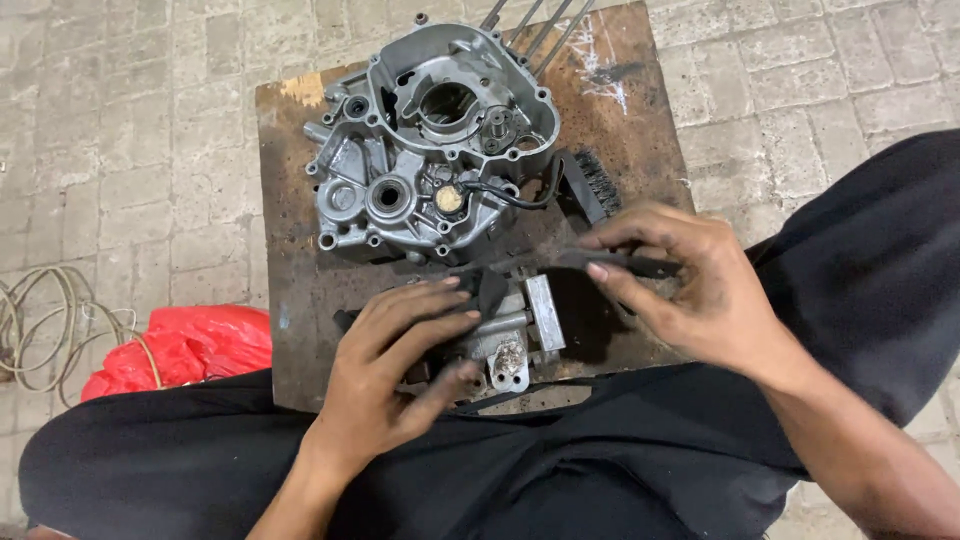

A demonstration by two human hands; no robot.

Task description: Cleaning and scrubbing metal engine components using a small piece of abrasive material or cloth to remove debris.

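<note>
A silver engine crankcase half [425, 150] lies on a rusty metal plate [640, 110]. Closer to me sits a smaller grey metal engine part [525, 335]. My left hand [400, 370] rests on this part, fingers pinching one end of a thin black strip [520, 262], perhaps a gasket or rubber band. My right hand [690, 285] holds the strip's other end between thumb and fingers, stretching it across the part. Both hands are grimy.
A black brush [590, 185] lies right of the crankcase. Thin metal rods [540, 25] stick out at the plate's far edge. A red plastic bag [185, 345] and coiled cable [45, 320] lie on the paved ground at left. My black-trousered legs frame the plate.
</note>
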